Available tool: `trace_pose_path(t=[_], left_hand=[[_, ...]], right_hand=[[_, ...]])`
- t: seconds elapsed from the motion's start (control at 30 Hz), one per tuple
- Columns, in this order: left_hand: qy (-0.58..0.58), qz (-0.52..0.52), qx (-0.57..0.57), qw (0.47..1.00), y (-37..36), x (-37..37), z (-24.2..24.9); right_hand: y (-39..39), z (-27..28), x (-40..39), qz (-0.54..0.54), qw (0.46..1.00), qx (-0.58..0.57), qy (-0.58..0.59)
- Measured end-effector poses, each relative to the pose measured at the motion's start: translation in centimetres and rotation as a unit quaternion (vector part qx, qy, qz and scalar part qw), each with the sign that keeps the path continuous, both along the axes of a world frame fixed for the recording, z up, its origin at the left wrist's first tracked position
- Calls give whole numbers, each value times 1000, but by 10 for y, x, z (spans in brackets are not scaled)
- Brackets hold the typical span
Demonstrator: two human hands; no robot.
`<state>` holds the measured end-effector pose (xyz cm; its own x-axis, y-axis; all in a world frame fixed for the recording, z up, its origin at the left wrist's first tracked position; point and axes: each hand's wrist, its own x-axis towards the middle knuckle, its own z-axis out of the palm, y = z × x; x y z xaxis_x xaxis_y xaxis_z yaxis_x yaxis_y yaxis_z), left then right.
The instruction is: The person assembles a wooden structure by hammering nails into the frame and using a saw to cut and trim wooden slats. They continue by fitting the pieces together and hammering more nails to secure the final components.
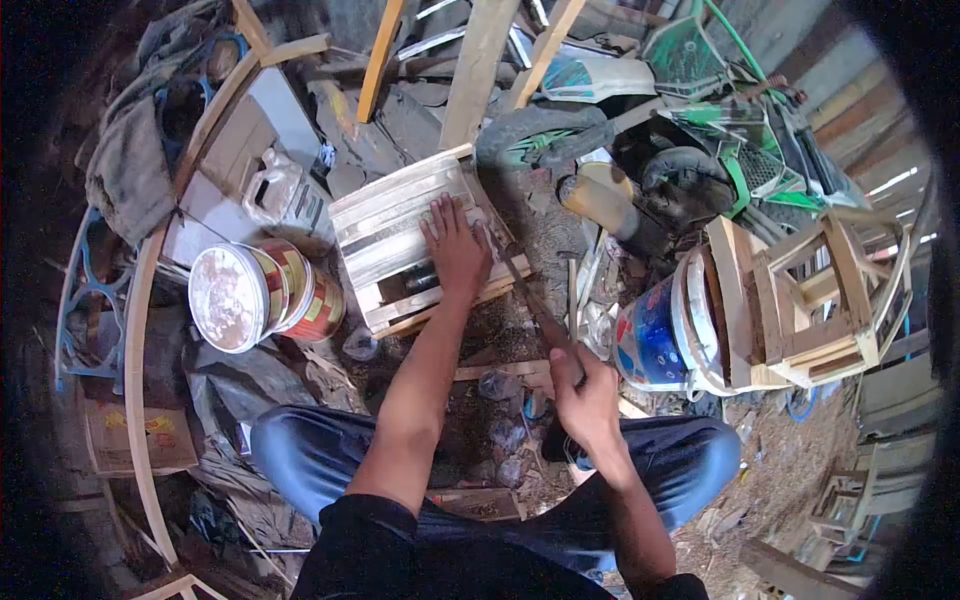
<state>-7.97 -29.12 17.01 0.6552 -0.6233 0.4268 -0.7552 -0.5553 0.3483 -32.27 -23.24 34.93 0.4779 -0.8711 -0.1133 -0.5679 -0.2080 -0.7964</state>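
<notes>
A small slatted wooden crate (385, 225) rests on the ground in front of my knees, with pale slats across its upper face and a dark gap near its lower side. My left hand (458, 245) lies on those slats, fingers stretched out, pressing near the right side. In my right hand (585, 400), fingers wrapped round its lower end, is a long narrow brown tool (538, 312). It slants up and left, its far end overlapping the crate's right edge beside my left hand. I cannot tell the tool's exact kind.
Paint buckets (228, 298) and a white jerrycan (285, 195) stand on the left. At right, a blue-and-white bucket (655, 335) stands beside wooden frames (820, 300). Green-and-black motorbike parts (740, 150) lie behind. Upright planks (480, 75) lean at the back.
</notes>
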Motion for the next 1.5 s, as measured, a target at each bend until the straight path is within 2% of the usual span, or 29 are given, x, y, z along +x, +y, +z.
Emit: trace_pose_path(t=[0.1, 0.17, 0.33, 0.37, 0.4, 0.5, 0.53, 0.67, 0.77, 0.8, 0.83, 0.9, 0.93, 0.97, 1.03, 1.1, 1.13, 1.17, 1.23, 1.27, 1.37, 1.4, 1.5], left_hand=[[26, -8, 53, 998, 2, 1, 1], [33, -19, 50, 998, 6, 0, -2], [69, -56, 22, 996, 9, 0, 3], [50, -38, 59, 996, 6, -1, 3], [31, -19, 96, 995, 5, -2, 3], [62, -30, 113, 991, 5, 0, 13], [60, -33, 113, 991, 3, 3, 13], [58, -38, 100, 993, 9, -4, 7], [45, -34, 99, 993, 8, -3, 6], [36, -29, 111, 993, 7, -3, 6], [27, -22, 123, 992, 6, -3, 6], [39, -27, 110, 993, 6, 0, 5], [44, -37, 97, 994, 7, -2, 4], [43, -39, 97, 994, 6, -3, 5], [26, -26, 104, 994, 5, -2, 3], [40, -29, 96, 994, 8, -6, 3], [47, -30, 83, 995, 7, -2, 3], [50, -28, 89, 994, 10, -2, 2], [38, -33, 118, 992, 6, 0, 3], [40, -35, 105, 993, 4, 3, 0], [25, -28, 91, 995, 8, -6, 8], [24, -15, 90, 996, 8, 1, 9], [61, -39, 92, 993, 9, -10, 8]], right_hand=[[-5, -2, 13, 13, 999, -34, -4], [-12, 5, 28, 13, 999, 20, 47], [-27, 25, 43, 9, 997, 59, 44], [-28, 27, 44, 12, 997, 56, 56], [-30, 36, 47, 20, 991, 50, 122], [-26, 65, 37, 40, 986, 65, 148], [-24, 69, 34, 34, 993, 66, 96], [-34, 23, 55, 37, 991, 31, 122], [-29, 62, 56, 46, 989, 62, 128], [-28, 65, 45, 57, 994, 35, 83], [-29, 71, 41, 44, 995, 81, 43], [-42, 51, 56, 50, 990, 81, 103], [-48, 13, 64, 36, 991, 23, 126], [-52, -2, 70, 52, 994, -2, 96], [-44, 36, 70, 46, 990, 84, 107], [-32, 58, 43, 51, 997, 64, 13], [-36, 40, 40, 76, 990, -72, -93], [-40, 20, 44, 78, 991, -66, -90], [-51, 2, 73, 69, 995, 42, 54], [-53, 3, 82, 80, 992, 15, 93], [-42, 33, 49, 44, 992, 78, 84], [-36, 40, 36, 62, 997, 28, 22], [-49, 5, 41, 43, 997, 4, 58]])
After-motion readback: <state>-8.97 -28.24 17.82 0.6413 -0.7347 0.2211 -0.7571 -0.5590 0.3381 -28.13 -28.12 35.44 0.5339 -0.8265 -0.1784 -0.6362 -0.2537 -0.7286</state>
